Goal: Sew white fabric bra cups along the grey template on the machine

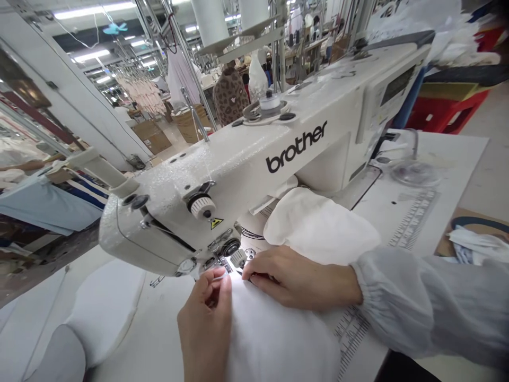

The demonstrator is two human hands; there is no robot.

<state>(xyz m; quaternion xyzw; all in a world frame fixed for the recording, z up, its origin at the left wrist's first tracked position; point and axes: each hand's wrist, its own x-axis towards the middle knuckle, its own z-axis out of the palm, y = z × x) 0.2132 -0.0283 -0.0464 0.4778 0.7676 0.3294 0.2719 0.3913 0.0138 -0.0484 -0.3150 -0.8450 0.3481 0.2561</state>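
A white Brother sewing machine (238,159) spans the view, its needle area lit low at the centre. White fabric (274,334) lies over the bed in front of the needle. My left hand (209,313) pinches the edge of this fabric between thumb and fingers, just left of the presser foot. My right hand (294,276) is closed near the needle, its fingertips at the fabric and over a small dark thing that I cannot make out. Behind my right hand a second white fabric piece (318,223) bulges up under the machine arm.
White cut pieces (105,302) lie at the left on the table. Printed ruler scales (413,217) mark the tabletop at right, near a clear round dish (415,172). A red stool (447,111) stands behind. Thread cones (210,21) rise above; another person sits further back.
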